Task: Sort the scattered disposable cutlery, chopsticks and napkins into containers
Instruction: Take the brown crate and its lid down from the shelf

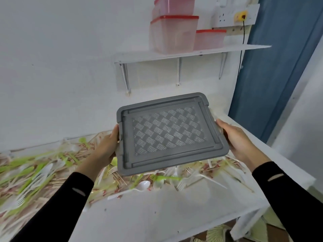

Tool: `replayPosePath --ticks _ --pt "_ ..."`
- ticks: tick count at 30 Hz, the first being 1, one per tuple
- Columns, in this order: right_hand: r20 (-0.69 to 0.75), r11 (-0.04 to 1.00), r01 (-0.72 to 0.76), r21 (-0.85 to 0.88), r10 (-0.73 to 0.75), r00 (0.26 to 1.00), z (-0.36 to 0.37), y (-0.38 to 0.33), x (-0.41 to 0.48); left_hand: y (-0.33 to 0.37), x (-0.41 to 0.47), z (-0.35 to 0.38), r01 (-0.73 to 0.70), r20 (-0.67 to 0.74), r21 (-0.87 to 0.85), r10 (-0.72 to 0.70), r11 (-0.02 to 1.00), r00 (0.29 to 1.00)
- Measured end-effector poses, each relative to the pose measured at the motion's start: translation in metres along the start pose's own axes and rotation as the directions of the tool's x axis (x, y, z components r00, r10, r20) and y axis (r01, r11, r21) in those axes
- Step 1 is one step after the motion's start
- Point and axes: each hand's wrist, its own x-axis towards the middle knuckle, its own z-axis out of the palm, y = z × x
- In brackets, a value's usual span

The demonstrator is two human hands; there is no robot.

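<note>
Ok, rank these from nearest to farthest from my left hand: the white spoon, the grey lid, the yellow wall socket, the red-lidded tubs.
1. grey lid, held by the left hand.
2. white spoon, on the table below.
3. red-lidded tubs, up on the shelf.
4. yellow wall socket, top right.

White flat table point(157, 215): bears a dense litter from 9 round to 3 o'clock, made up of lime-green plastic forks and spoons point(167, 178), white plastic forks point(183, 184), paper-sleeved wooden chopsticks point(103, 192) and one white plastic spoon point(143, 185) near 6. White bracketed wall shelf point(174, 55) at 12: holds translucent pink plastic boxes with red lids point(173, 34), two stacked, a smaller one at their 3 o'clock.
</note>
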Motion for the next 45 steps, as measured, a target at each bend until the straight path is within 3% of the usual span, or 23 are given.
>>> replayPosePath --ticks 3,5,8,11,13,16,18,22,24,30,35,39,45 --pt "-0.008 0.947 -0.063 0.316 0.07 0.998 -0.007 0.011 0.001 -0.001 0.003 0.022 -0.011 -0.031 0.01 0.012 1.0 0.999" --pt "-0.039 0.864 -0.187 0.468 0.232 0.972 -0.007 0.023 0.002 0.001 0.001 0.037 -0.045 -0.115 0.011 0.046 0.999 0.992" --pt "0.125 0.73 -0.434 0.528 0.438 0.89 -0.002 0.041 0.001 0.005 -0.004 0.057 -0.15 -0.196 0.09 0.165 0.985 0.967" --pt "0.306 0.688 -0.506 0.52 0.403 0.862 0.004 0.039 -0.006 0.011 -0.007 0.078 -0.276 -0.2 0.192 0.313 0.942 0.929" --pt "0.318 0.749 -0.501 0.434 0.392 0.863 0.004 0.029 -0.01 0.016 -0.009 0.097 -0.35 -0.205 0.23 0.397 0.908 0.895" --pt "0.222 0.873 -0.444 0.202 0.4 0.889 -0.002 0.013 -0.012 0.024 -0.01 0.126 -0.434 -0.22 0.31 0.508 0.846 0.833" --pt "0.167 0.899 -0.408 0.158 0.383 0.909 -0.015 0.002 -0.013 0.032 -0.01 0.144 -0.481 -0.207 0.33 0.559 0.812 0.803" --pt "0.084 0.856 -0.207 0.473 0.19 0.978 -0.055 -0.029 -0.009 0.041 -0.002 0.176 -0.51 -0.183 0.386 0.606 0.768 0.774" --pt "0.035 0.839 -0.094 0.536 0.089 0.995 -0.077 -0.045 -0.006 0.043 0.005 0.192 -0.52 -0.164 0.424 0.628 0.741 0.761" --pt "-0.208 0.953 0.075 0.295 -0.013 0.978 -0.163 -0.053 0.0 0.061 0.022 0.225 -0.384 -0.315 0.392 0.514 0.836 0.798" --pt "-0.455 0.998 0.0 0.058 0.026 0.89 -0.258 -0.008 0.002 0.083 0.017 0.256 -0.285 -0.364 0.173 0.331 0.943 0.871" --pt "-0.54 0.99 -0.136 -0.034 0.097 0.836 -0.322 0.039 0.004 0.092 0.013 0.297 -0.196 -0.206 -0.245 0.147 0.95 0.968" --pt "-0.536 0.971 -0.227 -0.079 0.15 0.831 -0.357 0.079 0.001 0.085 -0.025 0.374 0.057 0.088 -0.451 -0.019 0.891 0.996"
